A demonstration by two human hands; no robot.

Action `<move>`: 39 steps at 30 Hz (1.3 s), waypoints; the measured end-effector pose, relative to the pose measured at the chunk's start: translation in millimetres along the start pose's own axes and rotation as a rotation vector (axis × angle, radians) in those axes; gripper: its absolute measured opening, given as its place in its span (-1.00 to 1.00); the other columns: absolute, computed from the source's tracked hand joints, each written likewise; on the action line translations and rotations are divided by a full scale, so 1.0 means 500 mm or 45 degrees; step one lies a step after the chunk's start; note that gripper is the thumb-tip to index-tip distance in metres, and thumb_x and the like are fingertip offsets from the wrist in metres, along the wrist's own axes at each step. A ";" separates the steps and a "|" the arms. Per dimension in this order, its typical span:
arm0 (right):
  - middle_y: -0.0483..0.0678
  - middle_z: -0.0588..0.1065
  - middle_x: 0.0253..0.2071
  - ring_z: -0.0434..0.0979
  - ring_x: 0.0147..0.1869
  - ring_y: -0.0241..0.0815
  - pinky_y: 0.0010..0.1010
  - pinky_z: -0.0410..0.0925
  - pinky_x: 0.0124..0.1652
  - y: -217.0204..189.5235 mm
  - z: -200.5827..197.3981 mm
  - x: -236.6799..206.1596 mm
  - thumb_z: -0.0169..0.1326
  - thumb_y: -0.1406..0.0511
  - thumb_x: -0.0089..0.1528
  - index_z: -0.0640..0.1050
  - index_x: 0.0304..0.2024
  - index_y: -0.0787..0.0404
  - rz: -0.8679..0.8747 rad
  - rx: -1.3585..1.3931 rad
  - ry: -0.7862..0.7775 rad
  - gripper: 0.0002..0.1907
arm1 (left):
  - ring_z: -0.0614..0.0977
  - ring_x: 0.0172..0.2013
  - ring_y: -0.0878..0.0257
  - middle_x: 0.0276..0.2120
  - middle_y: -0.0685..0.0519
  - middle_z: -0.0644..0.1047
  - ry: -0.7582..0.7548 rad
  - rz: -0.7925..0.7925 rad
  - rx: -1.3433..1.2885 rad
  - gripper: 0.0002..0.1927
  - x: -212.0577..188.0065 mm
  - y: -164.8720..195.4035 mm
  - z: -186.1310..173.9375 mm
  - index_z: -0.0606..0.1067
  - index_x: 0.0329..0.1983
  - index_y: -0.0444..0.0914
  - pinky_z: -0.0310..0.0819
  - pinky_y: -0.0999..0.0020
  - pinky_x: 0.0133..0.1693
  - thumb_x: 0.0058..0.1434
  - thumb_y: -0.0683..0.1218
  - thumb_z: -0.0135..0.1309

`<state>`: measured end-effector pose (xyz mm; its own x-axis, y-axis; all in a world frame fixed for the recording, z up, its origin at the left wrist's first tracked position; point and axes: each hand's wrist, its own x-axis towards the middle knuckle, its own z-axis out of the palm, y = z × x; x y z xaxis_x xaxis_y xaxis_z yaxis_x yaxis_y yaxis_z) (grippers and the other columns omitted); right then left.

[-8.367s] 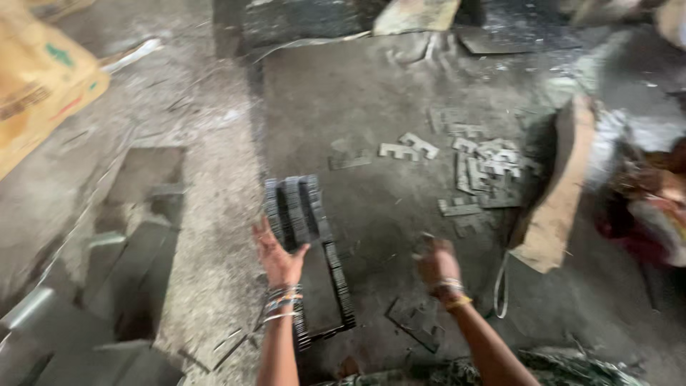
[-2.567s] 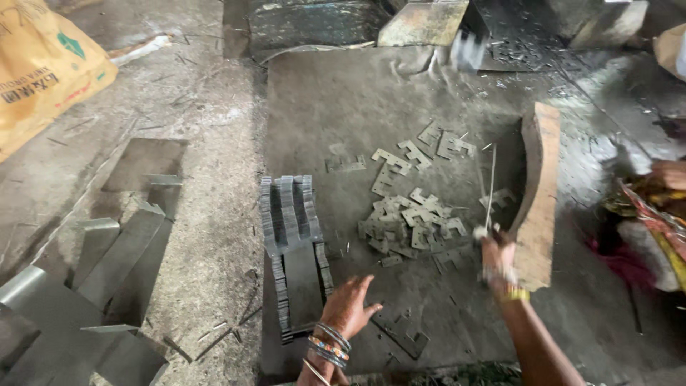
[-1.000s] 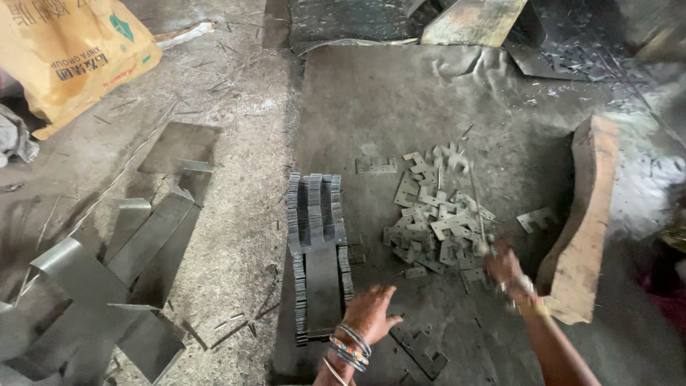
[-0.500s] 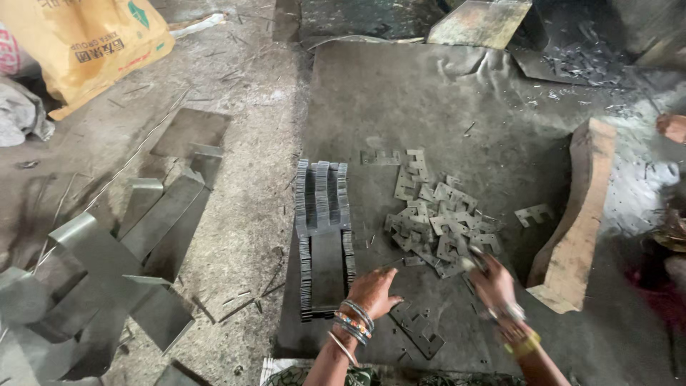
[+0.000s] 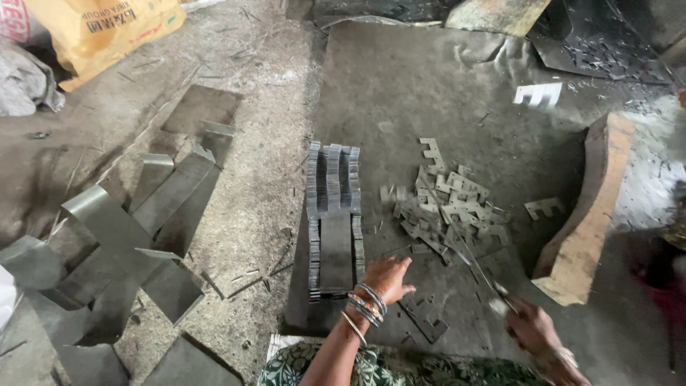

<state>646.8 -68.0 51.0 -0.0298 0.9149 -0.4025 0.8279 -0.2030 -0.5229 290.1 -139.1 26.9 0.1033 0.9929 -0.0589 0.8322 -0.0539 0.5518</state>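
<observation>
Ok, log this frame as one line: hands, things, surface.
left hand: open, beside stacked metal stampings | right hand: grips thin rod reaching loose stampings pile | surface: dark mat

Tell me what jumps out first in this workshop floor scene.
A tidy row of stacked E-shaped metal plates stands at centre on a dark mat, the left hand at its near end. Right of it lies a loose heap of plates; the right hand holds a thin rod.
</observation>
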 end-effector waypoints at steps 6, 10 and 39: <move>0.03 0.56 -0.56 0.44 -0.61 -0.24 -0.31 0.32 -0.58 0.102 -0.025 -0.068 0.21 0.27 0.12 0.57 0.22 0.07 -0.228 0.099 0.138 -0.43 | 0.60 0.05 -0.13 0.08 -0.15 0.53 -0.075 -0.025 0.064 -0.31 -0.027 0.031 0.023 0.39 0.26 -0.19 0.51 -0.03 0.03 0.15 0.18 0.29; -0.04 0.60 -0.52 0.51 -0.60 -0.22 -0.30 0.40 -0.56 0.003 0.053 -0.031 0.19 0.30 0.13 0.54 0.22 0.05 -0.273 0.028 0.076 -0.44 | 0.60 0.04 -0.13 0.09 -0.17 0.53 -0.063 0.010 0.088 -0.32 -0.033 0.032 0.035 0.39 0.27 -0.18 0.52 0.01 0.05 0.13 0.10 0.30; -0.10 0.43 -0.62 0.32 -0.63 -0.29 -0.36 0.18 -0.62 0.117 -0.207 0.038 0.15 0.27 0.27 0.53 0.26 0.10 0.073 0.471 0.399 -0.53 | 0.54 0.12 -0.08 0.13 -0.09 0.50 -0.106 -0.034 -0.036 -0.30 0.025 0.040 0.018 0.34 0.28 -0.14 0.47 0.04 0.10 0.14 0.15 0.30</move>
<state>752.7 -26.7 90.4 0.2274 0.9481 -0.2224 0.5671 -0.3145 -0.7612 313.1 -129.0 29.8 0.1274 0.9816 -0.1423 0.8196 -0.0234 0.5725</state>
